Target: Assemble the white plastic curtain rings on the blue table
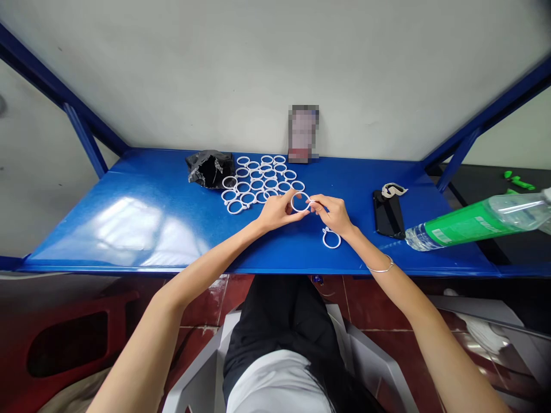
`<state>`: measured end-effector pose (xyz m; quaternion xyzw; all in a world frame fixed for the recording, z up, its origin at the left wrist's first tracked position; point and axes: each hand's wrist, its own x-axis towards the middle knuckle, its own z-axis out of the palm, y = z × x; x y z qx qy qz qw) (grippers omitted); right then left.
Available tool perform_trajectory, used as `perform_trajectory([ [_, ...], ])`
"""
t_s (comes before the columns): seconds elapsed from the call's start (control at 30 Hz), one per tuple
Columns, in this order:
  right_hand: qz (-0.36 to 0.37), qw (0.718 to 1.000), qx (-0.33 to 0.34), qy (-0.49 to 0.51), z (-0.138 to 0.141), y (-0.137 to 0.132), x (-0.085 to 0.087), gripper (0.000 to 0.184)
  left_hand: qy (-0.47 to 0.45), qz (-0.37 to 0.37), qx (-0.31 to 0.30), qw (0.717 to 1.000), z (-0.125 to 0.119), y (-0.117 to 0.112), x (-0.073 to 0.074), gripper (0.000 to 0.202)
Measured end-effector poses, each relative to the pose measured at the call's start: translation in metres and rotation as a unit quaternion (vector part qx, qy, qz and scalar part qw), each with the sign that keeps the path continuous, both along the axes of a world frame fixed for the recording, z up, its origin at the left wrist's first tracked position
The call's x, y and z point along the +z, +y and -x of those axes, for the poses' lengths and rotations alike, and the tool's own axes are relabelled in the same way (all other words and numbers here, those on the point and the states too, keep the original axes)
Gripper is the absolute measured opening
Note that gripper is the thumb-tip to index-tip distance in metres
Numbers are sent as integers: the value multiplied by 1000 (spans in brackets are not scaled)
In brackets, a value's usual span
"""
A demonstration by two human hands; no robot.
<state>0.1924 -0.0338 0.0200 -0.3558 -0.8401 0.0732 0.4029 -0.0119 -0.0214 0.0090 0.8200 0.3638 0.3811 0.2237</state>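
Observation:
Both hands meet over the blue table on one white plastic ring. My left hand pinches its left side and my right hand pinches its right side. A second loose white ring lies flat on the table just under my right wrist. Beyond my left hand, several white rings joined into a flat mesh lie spread on the table.
A crumpled black plastic bag sits left of the mesh. A black phone with a white clip-like piece lies to the right. A green-labelled water bottle lies at the right edge. A small card leans on the wall.

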Motion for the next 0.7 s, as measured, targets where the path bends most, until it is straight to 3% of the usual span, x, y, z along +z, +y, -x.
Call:
perform_trajectory([
  [0.33, 27, 1000, -13, 0, 0, -3, -1, 31, -25, -43, 30, 998, -1, 1, -3, 37],
  [0.7, 40, 999, -1, -22, -1, -3, 1, 35, -24, -37, 29, 999, -1, -1, 1, 35],
])
